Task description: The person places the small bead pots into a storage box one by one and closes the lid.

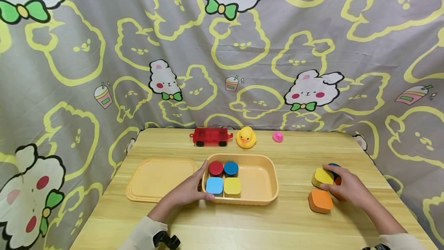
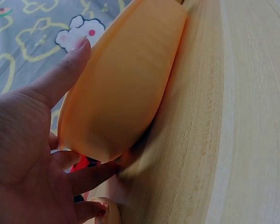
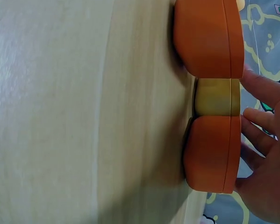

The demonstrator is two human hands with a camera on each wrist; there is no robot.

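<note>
My left hand [image 1: 190, 186] holds the left end of a peach plastic box [image 1: 260, 201], thumb at its near wall and fingers around the left side. Inside the box's left half sit a red block [image 1: 216, 168], a dark blue block [image 1: 231, 168], a light blue block [image 1: 214, 185] and a yellow block [image 1: 232, 185]. On the right, my right hand [image 1: 350, 188] pinches another yellow block [image 1: 322, 177] between thumb and fingers. An orange block [image 1: 320, 200] stands nearer me. Another orange block [image 3: 212, 154] and a dark blue block [image 1: 333, 168] are partly hidden by the hand.
A flat peach lid [image 1: 161, 180] lies left of the box. Along the table's back edge stand a red toy wagon [image 1: 211, 136], a yellow rubber duck [image 1: 246, 138] and a small pink duck [image 1: 278, 137]. A patterned curtain [image 1: 249, 88] hangs behind the table.
</note>
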